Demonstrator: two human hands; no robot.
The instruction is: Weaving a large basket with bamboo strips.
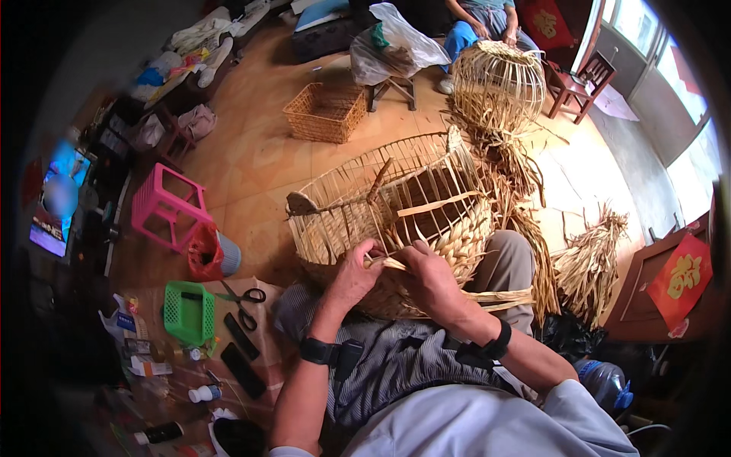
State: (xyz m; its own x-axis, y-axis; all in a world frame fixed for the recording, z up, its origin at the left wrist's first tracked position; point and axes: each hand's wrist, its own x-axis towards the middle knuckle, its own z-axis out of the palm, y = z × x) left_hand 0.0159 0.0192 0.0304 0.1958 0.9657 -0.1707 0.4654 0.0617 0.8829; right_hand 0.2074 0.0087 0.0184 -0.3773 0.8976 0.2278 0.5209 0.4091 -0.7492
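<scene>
Fingers of the left hand and right hand pinch a pale straw strand at the near side of the partly woven basket, which sits at centre against the lap. I rate the basket as light; its bare ribs look springy and breakable, so grip the thick woven band. Straw seems dry, not slippery. One flat strip crosses beyond the right hand, partly obstructing access. Left: pink stool, green tray, scissors. Right: loose straw bundle. Far: second basket, beside a co-worker.
</scene>
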